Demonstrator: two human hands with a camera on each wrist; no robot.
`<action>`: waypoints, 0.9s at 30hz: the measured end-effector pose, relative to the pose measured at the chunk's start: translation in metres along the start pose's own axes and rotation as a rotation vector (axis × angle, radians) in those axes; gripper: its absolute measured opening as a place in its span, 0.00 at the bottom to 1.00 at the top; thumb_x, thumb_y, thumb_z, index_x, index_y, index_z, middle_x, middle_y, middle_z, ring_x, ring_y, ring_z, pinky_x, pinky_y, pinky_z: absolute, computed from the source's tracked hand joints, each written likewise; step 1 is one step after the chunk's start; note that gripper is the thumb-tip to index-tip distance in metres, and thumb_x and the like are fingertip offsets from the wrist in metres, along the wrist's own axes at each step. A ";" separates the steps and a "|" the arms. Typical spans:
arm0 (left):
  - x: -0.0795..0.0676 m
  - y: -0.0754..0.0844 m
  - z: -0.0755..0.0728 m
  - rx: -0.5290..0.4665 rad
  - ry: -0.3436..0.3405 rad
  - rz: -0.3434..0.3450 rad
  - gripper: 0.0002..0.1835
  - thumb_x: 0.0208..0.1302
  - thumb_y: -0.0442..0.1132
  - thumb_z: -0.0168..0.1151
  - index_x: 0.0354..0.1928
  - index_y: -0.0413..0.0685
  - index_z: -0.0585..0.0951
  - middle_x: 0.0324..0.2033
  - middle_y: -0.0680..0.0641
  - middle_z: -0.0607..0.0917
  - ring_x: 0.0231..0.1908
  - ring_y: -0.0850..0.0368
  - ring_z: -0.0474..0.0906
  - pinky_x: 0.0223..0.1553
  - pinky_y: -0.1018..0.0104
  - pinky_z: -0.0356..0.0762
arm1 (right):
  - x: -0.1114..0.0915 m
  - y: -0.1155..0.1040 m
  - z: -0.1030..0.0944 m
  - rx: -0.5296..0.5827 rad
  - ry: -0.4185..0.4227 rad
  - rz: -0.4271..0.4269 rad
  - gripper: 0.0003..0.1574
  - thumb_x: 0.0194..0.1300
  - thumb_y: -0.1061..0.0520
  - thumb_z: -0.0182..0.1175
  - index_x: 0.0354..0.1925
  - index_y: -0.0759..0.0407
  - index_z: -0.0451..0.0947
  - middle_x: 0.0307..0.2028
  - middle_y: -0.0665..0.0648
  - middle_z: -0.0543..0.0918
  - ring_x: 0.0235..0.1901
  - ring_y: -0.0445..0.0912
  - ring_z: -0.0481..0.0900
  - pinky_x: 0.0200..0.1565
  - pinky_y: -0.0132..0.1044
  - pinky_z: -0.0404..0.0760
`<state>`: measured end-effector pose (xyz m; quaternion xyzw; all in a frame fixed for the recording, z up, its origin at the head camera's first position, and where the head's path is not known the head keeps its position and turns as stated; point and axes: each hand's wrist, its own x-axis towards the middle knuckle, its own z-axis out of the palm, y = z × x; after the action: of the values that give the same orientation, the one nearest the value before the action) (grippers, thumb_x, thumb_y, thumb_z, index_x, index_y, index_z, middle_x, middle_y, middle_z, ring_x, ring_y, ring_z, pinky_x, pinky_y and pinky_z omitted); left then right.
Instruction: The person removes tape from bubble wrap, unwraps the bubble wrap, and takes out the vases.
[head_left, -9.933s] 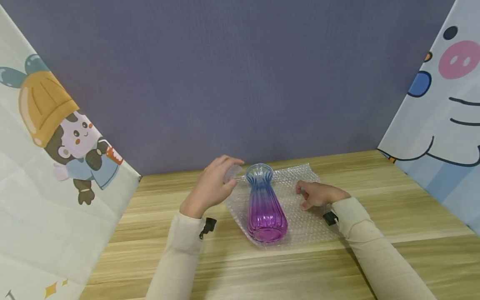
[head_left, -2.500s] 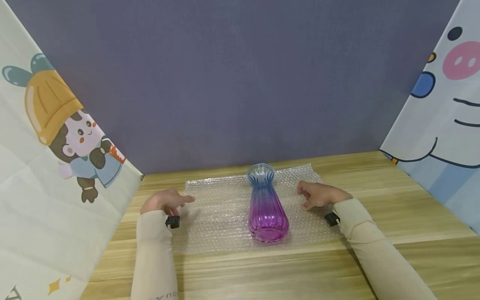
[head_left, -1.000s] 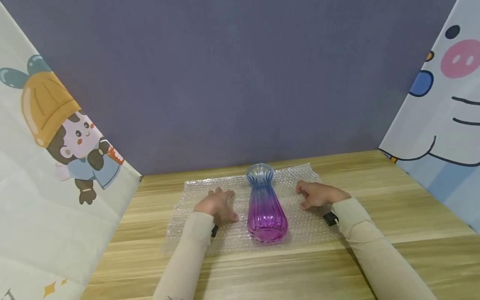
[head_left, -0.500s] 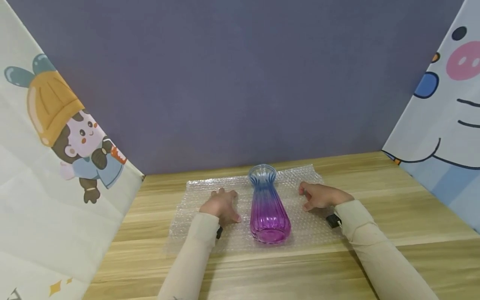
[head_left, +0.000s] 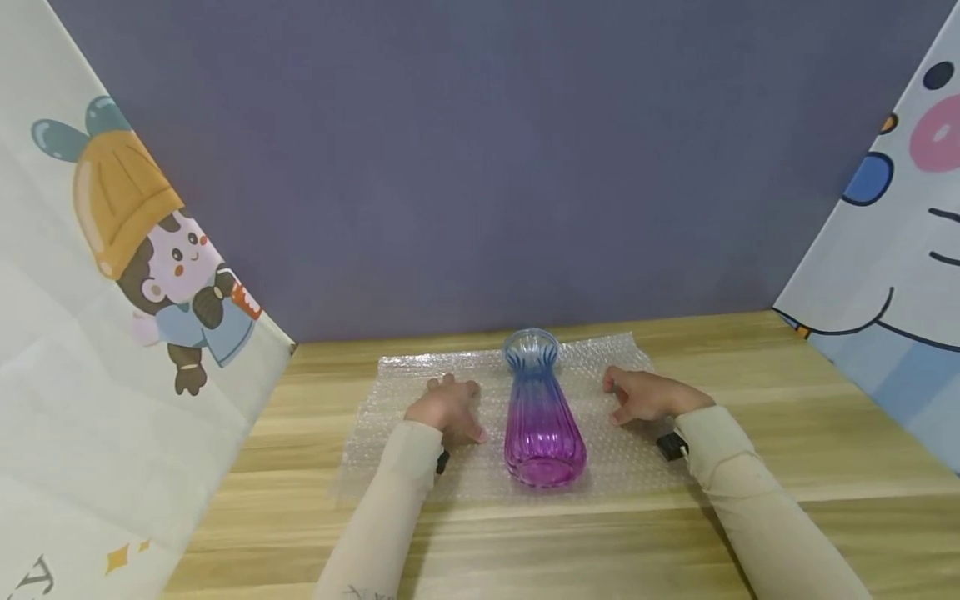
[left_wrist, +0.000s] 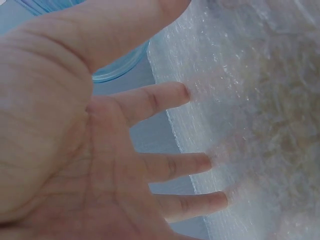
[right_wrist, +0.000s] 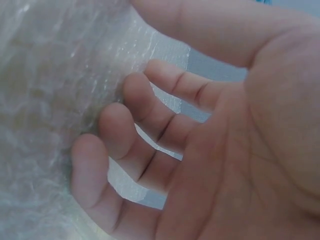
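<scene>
**The left hand [head_left: 446, 408] moved in beside the vase [head_left: 543, 425]**

The bubble-wrap sheet [head_left: 382, 400], folded back at its left side earlier, lay spread on the table [head_left: 540, 550], and the left hand had come inward from that edge. Its fingers were straight and splayed, fingertips against the sheet. The right hand [head_left: 647, 395] rested loosely curled on the sheet's other side, gripping nothing. Between them, touched by neither, was the vase. The spreading looked finished.
</scene>
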<state>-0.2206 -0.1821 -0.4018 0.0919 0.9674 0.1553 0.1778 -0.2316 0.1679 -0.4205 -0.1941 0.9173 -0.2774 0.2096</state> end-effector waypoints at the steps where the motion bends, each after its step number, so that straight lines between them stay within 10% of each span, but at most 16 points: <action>1: 0.000 0.001 -0.001 0.003 -0.001 0.002 0.49 0.49 0.50 0.81 0.75 0.57 0.69 0.77 0.31 0.57 0.75 0.26 0.53 0.62 0.20 0.66 | -0.001 -0.001 -0.001 -0.002 0.005 -0.004 0.26 0.63 0.60 0.70 0.53 0.62 0.67 0.28 0.53 0.70 0.28 0.45 0.67 0.32 0.36 0.69; 16: 0.003 0.003 -0.002 0.016 -0.013 -0.020 0.47 0.49 0.50 0.81 0.72 0.57 0.70 0.75 0.31 0.61 0.71 0.27 0.60 0.55 0.22 0.73 | 0.008 -0.034 -0.007 -0.016 0.166 -0.094 0.16 0.74 0.50 0.60 0.48 0.61 0.75 0.38 0.58 0.83 0.33 0.48 0.81 0.35 0.39 0.80; 27: 0.008 0.004 -0.004 0.005 -0.025 -0.031 0.49 0.45 0.50 0.82 0.73 0.57 0.70 0.78 0.30 0.53 0.74 0.24 0.54 0.58 0.19 0.69 | 0.023 -0.071 -0.001 0.293 0.036 0.101 0.44 0.73 0.27 0.51 0.59 0.65 0.68 0.51 0.68 0.77 0.40 0.55 0.86 0.33 0.48 0.90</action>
<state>-0.2286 -0.1771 -0.3995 0.0795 0.9668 0.1488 0.1920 -0.2345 0.1025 -0.3844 -0.1101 0.8792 -0.4008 0.2330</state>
